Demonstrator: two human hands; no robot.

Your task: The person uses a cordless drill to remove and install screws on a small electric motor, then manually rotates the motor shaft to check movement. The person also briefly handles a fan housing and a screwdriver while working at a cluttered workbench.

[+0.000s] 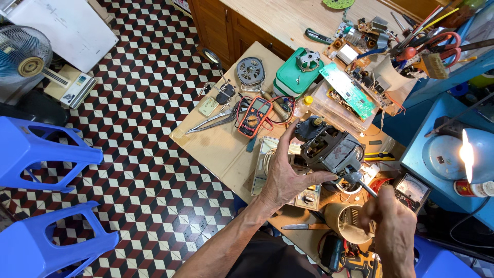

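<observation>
left hand (284,177) spread wide, fingers splayed over the near side of a dark electric motor (329,149), thumb pressed under its lower edge, steadying it above the cluttered workbench (216,144). right hand (393,224) closed in a fist around the handle of a screwdriver (363,184), shaft angled up-left from the fist, tip touching the motor's lower right corner just beyond the left thumb. up-left of the left hand, well apart: an orange multimeter (254,116) beside metal pliers (213,121). just beside the right hand, a tan plastic cup (350,221).
</observation>
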